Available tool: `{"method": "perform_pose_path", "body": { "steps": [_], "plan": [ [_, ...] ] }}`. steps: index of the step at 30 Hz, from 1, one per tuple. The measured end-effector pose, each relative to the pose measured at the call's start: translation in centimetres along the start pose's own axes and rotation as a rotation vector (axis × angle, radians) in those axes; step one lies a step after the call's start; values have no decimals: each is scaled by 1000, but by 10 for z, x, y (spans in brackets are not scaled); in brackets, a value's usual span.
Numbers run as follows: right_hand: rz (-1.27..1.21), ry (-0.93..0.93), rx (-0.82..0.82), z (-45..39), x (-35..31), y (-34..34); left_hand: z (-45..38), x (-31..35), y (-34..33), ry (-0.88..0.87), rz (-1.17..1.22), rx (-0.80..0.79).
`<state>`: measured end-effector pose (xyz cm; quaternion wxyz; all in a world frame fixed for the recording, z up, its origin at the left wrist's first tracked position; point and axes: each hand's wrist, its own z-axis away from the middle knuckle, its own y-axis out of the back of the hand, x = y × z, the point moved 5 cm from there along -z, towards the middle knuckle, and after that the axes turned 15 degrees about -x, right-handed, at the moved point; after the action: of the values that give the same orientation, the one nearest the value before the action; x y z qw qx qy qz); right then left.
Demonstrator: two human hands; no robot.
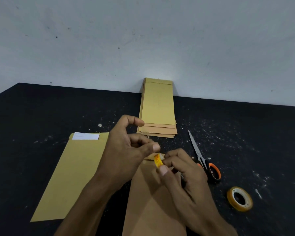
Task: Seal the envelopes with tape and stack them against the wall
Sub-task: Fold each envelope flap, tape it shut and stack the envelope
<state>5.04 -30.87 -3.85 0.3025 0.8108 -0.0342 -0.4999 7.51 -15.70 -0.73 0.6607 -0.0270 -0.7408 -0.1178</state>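
Because its flap needs taping, the nearest brown paper envelope (152, 205) lies lengthwise under both hands: the right hand (182, 174) pinches a small yellow tape roll (158, 160) while the left hand (128, 147) picks at its end. Beside them, orange-handled scissors (204, 160) and another tape roll (239, 199) sit within reach. Beyond, sealed envelopes (157, 108) are stacked on the black worktop (41, 108), their far ends against the wall (143, 40).

Open desk (41, 113) far left and far right; scissors (201, 157) and tape roll (239, 198) obstructing right side; envelope stack (157, 108) blocking centre wall (143, 40).
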Motion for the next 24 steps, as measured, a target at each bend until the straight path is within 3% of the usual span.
{"method": "perform_pose_path", "body": {
  "steps": [5,12,19,22,24],
  "plan": [
    [-57,-76,14,-1,3,2,-2,13,16,-97,-85,127],
    [37,-34,107,1,2,7,-4,20,0,-60,-30,-39],
    [124,-20,89,3,-3,12,-7,22,-6,-114,-120,-17],
    [139,-129,151,8,-2,25,-9,24,-9,-105,-120,-58],
    [367,-292,251,12,1,43,-11,23,-14,-75,-129,-114]
  ]
}}
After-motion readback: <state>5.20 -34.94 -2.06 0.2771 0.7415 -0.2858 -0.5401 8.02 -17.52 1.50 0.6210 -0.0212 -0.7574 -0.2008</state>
